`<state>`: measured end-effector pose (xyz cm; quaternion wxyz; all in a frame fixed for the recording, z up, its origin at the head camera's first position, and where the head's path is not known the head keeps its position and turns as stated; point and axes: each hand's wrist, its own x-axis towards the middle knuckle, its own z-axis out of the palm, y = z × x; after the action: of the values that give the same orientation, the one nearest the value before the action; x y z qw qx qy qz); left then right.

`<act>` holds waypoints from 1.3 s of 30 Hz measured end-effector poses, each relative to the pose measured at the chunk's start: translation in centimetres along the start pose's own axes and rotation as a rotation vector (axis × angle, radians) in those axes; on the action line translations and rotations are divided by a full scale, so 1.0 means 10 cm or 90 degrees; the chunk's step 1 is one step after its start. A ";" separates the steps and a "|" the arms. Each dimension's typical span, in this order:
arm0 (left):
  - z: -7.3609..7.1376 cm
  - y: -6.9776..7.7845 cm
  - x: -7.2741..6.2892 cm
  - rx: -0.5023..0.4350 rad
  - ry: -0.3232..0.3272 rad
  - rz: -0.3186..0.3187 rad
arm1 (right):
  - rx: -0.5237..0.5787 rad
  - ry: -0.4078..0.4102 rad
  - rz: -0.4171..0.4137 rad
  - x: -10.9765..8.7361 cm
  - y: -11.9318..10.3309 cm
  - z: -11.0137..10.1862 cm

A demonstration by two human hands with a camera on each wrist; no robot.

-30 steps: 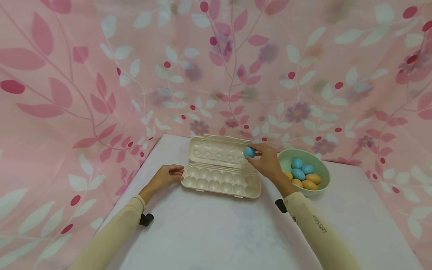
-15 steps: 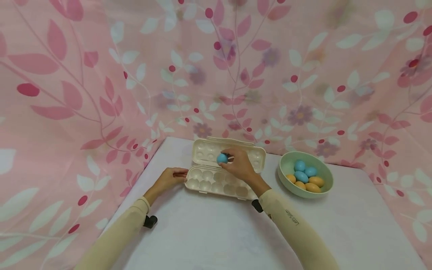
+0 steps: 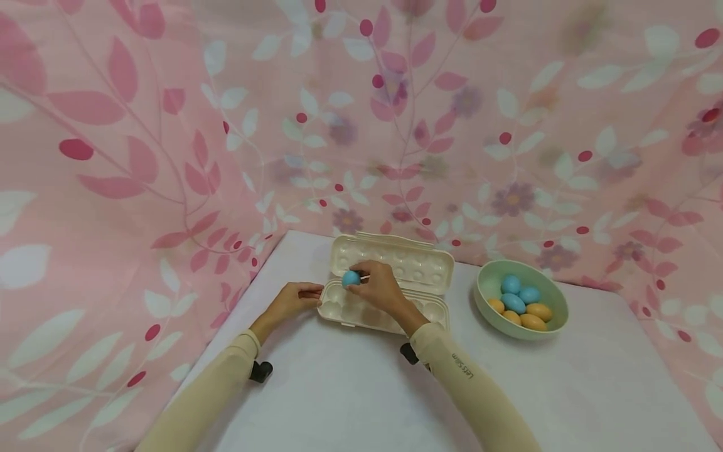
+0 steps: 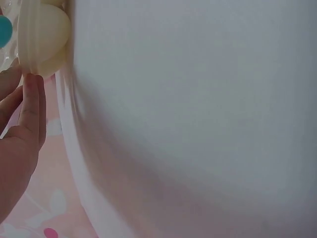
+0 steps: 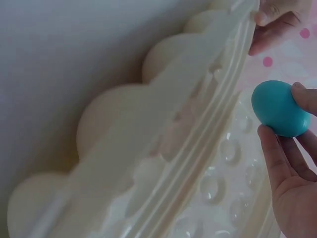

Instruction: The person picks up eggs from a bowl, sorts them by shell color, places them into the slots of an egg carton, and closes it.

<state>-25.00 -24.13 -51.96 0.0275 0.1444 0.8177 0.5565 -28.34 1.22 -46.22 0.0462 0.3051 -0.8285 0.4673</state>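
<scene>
An open cream egg carton (image 3: 420, 267) lies on the table, its lid tipped back and its cupped base nearer me. At the carton's left end my left hand (image 3: 290, 304) pinches the rim between thumb and fingers, as the left wrist view shows at its edge. My right hand (image 3: 380, 290) holds a blue egg (image 3: 351, 280) by thumb and fingertips over the left part of the carton, near the hinge. In the right wrist view the blue egg (image 5: 280, 109) overlaps the lid's side. The right hand hides part of the base's cups.
To the carton's right stands a pale green bowl (image 3: 484, 307) with blue eggs (image 3: 513, 303) and several orange eggs (image 3: 533, 322) in it. A pink floral cloth (image 3: 361, 125) hangs behind and beside the white-covered table (image 3: 350, 389).
My right hand has carried the blue egg leftward across the carton, from its right end to its left part. The left hand keeps its place at the carton's left end.
</scene>
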 end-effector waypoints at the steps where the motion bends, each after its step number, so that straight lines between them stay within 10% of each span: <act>1: 0.01 0.00 0.01 -0.002 0.001 0.002 | 0.001 -0.002 0.002 0.00 0.01 0.02; 39: 0.05 0.09 -0.03 -0.015 0.037 0.002 | -0.062 -0.027 0.048 0.05 0.20 0.54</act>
<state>-24.43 -23.43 -51.36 0.0048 0.1293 0.8114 0.5700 -28.73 -2.54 -50.58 0.0258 0.2811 -0.8619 0.4213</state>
